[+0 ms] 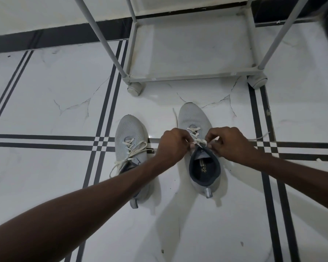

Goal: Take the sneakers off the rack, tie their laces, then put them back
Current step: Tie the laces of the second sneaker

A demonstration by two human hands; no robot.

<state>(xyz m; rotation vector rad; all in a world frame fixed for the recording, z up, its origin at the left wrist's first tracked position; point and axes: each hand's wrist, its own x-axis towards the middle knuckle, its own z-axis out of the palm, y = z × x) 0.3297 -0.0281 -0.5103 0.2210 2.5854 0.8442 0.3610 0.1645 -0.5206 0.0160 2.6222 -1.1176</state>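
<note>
Sneakers on the white tiled floor (45,87), two of them, side by side, toes pointing at the rack (189,72) just ahead. Left sneaker (130,133) is partly covered by the left forearm; its laces (130,152) lie loose across the tongue and trail off toward the heel. Right sneaker (194,118) sits slightly farther forward, dark lining and insole visible through the opening. Left hand (173,144) has its fingers curled shut, pinching the right sneaker's lace (197,141) at the top eyelets. Right hand (229,141) is likewise closed on the same lace from the other side (fingertips nearly meeting the left hand's over the tongue). One lace end runs out to the right across the floor, another thin strand shows beside the toe. Rack's bottom shelf is bare, grey frame on small round feet, standing on black-striped tile lines.
</note>
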